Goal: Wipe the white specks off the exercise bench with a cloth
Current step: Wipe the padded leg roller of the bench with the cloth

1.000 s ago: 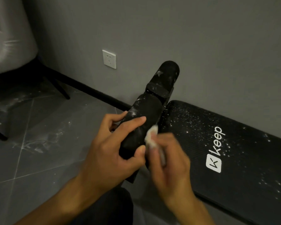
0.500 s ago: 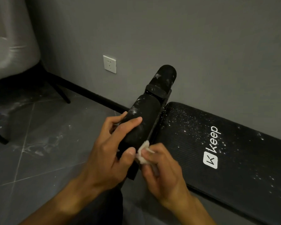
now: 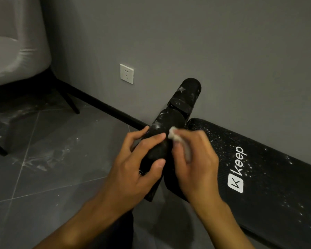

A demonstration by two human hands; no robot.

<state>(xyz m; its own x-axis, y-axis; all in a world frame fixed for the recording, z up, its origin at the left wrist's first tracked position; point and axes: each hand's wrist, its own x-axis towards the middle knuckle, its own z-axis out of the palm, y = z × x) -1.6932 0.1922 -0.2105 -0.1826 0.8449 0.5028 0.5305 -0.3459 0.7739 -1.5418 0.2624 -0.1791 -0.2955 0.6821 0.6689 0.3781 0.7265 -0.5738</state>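
The white cloth (image 3: 173, 135), just past centre, is pinched by curled fingers of the right hand (image 3: 194, 159) against the speckled black foam roller (image 3: 171, 119); the left hand (image 3: 133, 169), at eight o'clock of it, grips that roller. The exercise bench pad (image 3: 267, 177), dotted white, runs toward four o'clock; a wall socket (image 3: 126, 73) sits at eleven.

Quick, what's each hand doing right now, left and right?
Left hand: closed around the bench's black roller pad.
Right hand: closed on the white cloth, pressing it to that pad.
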